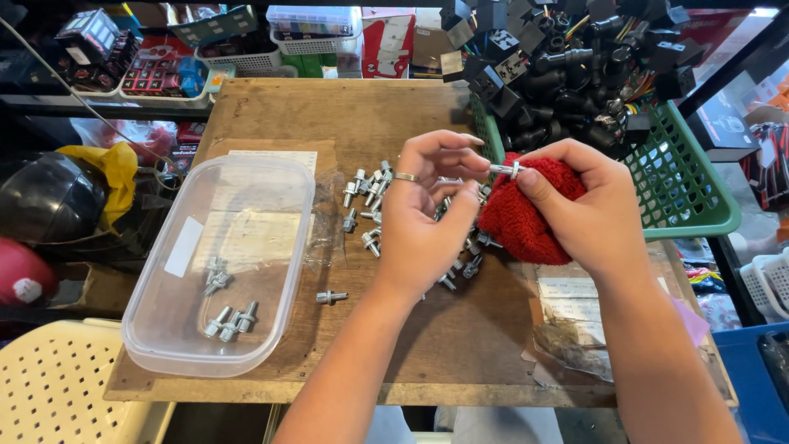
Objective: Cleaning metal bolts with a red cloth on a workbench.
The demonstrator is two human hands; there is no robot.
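Pinching a small silver bolt (507, 169) between them, the left hand (427, 218) grips its left end while the right hand (588, 205) clutches a red cloth (514, 218) against it. Loose bolts (367, 197) lie on the tabletop (345, 107); a clear plastic tub (226, 263) sits left.

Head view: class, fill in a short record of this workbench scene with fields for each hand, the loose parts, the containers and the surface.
left hand: the left hand, a ring on one finger, holds one end of a small metal bolt
right hand: the right hand grips a red cloth and pinches the bolt
loose parts: pile of bolts on the board, partly hidden by the hands
containers: clear plastic tub with a few bolts; green basket of black connectors
surface: wooden board
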